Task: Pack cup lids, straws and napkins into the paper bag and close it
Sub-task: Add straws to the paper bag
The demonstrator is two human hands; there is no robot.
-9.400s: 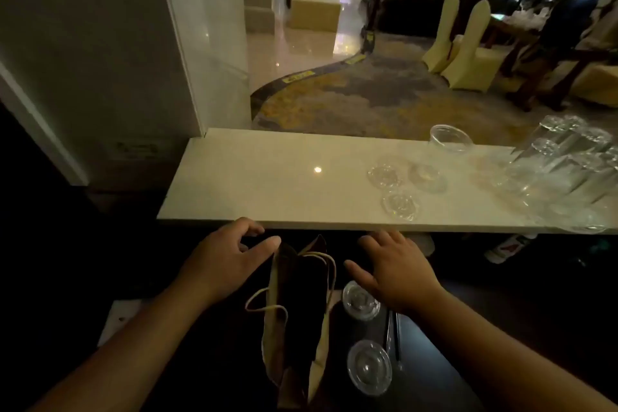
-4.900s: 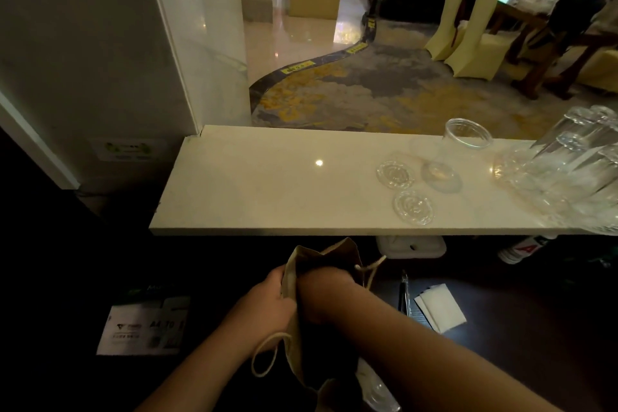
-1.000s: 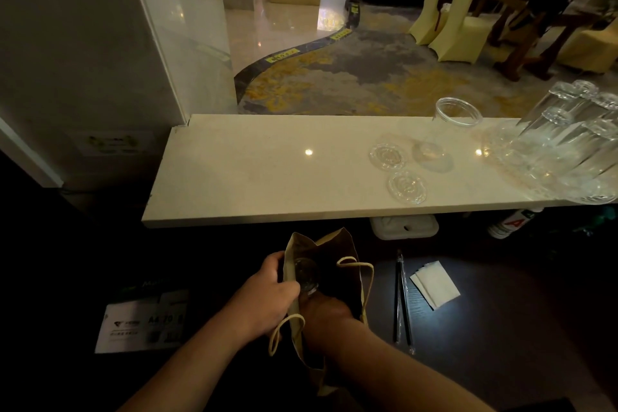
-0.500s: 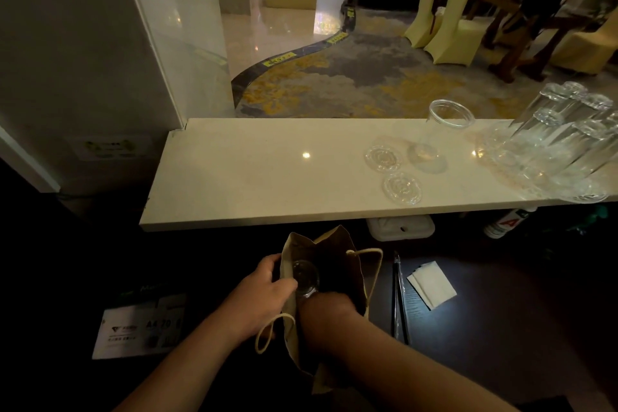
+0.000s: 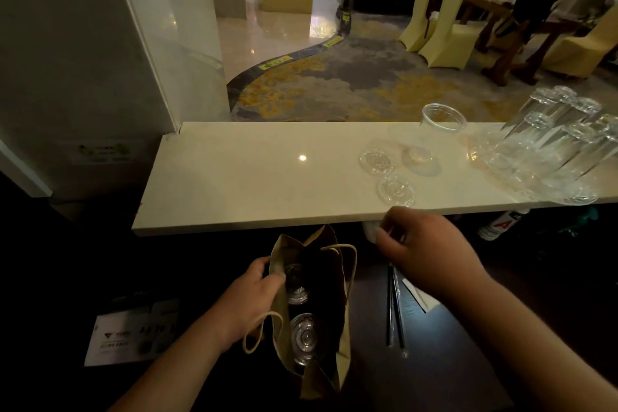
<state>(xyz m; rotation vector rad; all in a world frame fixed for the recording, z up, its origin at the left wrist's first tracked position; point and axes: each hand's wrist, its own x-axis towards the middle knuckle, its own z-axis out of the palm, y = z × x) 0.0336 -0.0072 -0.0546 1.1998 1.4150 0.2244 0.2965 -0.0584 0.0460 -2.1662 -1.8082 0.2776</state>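
Left hand [image 5: 249,298] grips paper bag [image 5: 312,304] rim; right hand [image 5: 424,251] empty, fingers loose, hovering directly over straws [image 5: 394,311], which lie near-far.

One paper bag [image 5: 337,284] holds two cup lids [image 5: 302,338]; two more lids [image 5: 396,191] lie at right, with one upright cup [image 5: 431,140], two straws [image 5: 394,308], and perhaps two napkins [image 5: 419,296].

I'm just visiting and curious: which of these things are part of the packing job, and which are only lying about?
Part of the job:
paper bag
cup lids in the bag
straws
napkins

Just lying about:
upright plastic cup
stacked clear cups
printed card
two lids on the counter, possibly spare
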